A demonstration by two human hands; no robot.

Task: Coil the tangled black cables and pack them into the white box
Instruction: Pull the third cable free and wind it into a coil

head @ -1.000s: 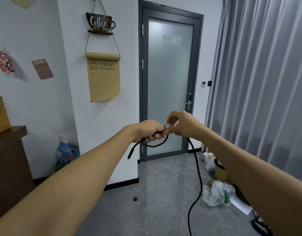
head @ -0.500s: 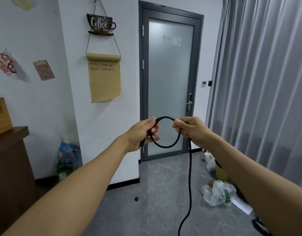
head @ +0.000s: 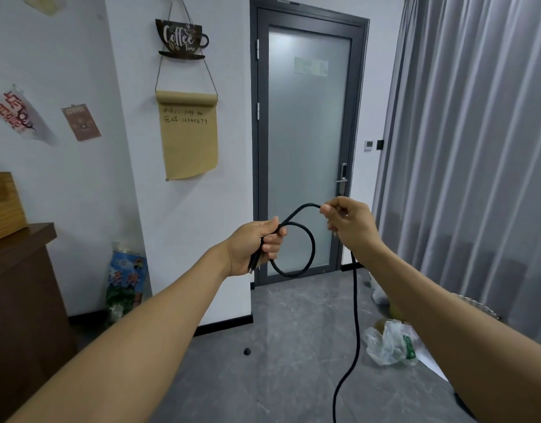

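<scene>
Both arms reach straight out in front of the frosted glass door point(head: 306, 148); the left hand point(head: 254, 245) is fisted round the black cable point(head: 312, 248), thumb on top, the plug end poking out below the palm; one loop hangs from that fist across the door's lower pane; the right hand point(head: 348, 222), a little higher and just below the door handle point(head: 342, 178), pinches the cable between thumb and fingertips, the two hands apart with an arc of cable between them; from the right hand the cable drops down to the grey floor point(head: 263, 361) and out of the bottom edge; open floor lies before the door; right of it, a crumpled plastic bag point(head: 388, 343) below the grey curtain point(head: 477, 148); left of it, a brown cabinet point(head: 21, 285).
</scene>
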